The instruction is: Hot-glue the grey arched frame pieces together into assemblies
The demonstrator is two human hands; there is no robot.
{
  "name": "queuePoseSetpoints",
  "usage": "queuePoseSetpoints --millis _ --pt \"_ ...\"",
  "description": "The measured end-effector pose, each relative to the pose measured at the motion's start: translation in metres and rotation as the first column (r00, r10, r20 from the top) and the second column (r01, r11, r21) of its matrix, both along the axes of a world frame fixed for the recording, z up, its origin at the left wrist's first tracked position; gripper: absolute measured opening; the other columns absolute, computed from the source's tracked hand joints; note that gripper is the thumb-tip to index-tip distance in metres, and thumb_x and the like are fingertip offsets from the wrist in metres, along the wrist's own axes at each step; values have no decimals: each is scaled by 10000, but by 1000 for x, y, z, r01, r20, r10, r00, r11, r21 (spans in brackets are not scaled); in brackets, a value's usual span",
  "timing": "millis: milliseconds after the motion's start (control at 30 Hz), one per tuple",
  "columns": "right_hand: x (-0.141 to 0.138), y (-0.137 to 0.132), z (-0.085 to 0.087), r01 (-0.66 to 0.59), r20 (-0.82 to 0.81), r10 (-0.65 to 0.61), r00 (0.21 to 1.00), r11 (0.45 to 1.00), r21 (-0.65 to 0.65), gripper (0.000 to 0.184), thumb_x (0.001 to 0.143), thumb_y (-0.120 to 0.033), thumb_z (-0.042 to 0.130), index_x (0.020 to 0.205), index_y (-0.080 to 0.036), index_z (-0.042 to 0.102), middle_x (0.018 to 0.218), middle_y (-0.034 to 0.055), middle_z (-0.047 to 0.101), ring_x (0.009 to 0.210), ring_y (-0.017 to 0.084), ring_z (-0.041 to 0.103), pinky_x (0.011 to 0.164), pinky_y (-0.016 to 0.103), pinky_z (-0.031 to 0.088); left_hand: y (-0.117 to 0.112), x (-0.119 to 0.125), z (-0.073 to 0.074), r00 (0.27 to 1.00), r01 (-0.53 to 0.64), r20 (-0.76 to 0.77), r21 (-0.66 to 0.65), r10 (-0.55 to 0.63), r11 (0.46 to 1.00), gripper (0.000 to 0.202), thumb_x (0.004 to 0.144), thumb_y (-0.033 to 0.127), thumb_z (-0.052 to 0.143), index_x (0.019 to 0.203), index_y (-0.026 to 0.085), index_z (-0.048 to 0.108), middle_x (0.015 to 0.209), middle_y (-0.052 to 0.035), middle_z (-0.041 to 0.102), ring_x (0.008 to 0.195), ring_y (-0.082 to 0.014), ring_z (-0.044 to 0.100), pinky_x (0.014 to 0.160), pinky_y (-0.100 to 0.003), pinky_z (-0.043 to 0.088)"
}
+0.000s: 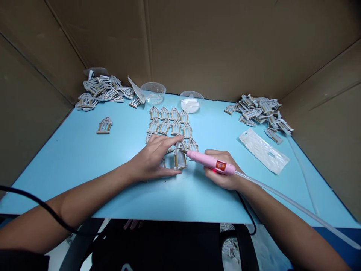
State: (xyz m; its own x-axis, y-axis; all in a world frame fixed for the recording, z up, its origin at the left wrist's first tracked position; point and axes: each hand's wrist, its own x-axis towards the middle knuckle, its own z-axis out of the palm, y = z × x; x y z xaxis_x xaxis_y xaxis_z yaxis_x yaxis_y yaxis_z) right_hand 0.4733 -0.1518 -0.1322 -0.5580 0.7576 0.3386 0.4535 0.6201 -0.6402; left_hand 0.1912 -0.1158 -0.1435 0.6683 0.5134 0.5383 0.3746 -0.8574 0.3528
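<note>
Two hands work at the middle of the blue table (84, 162). L hand (153, 156): fingers close together and stretched fwd, index tip on the top edge and thumb at the base of one window piece (179, 156), pinching it up on edge. R hand (222, 175): fingers curled tight round pink tool (210, 162), tip at the piece's R side; clear tube (296, 207) trails off to R. Rows of pieces (169, 120) lie just beyond. L pile (101, 90) and R pile (261, 111) sit at far corners, w/ empty bowl (153, 92) and white-filled bowl (191, 101) btwn. Plastic bag (263, 150) lies near R pile.

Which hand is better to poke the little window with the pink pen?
The right hand: it holds the pink pen tool, tip right by the window piece, which the left hand props up.
</note>
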Motion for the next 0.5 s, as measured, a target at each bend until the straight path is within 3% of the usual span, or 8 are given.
queuePoseSetpoints --millis 500 --pt "-1 0 4 -4 29 2 1000 998 62 243 745 -110 514 664 -234 321 590 -64 360 468 83 352 501 260 251 2 2 -3 999 12 29 58 -13 998 943 842 477 852 1571 238 305 1448 -162 646 1270 -287 652 1052 -417 463"
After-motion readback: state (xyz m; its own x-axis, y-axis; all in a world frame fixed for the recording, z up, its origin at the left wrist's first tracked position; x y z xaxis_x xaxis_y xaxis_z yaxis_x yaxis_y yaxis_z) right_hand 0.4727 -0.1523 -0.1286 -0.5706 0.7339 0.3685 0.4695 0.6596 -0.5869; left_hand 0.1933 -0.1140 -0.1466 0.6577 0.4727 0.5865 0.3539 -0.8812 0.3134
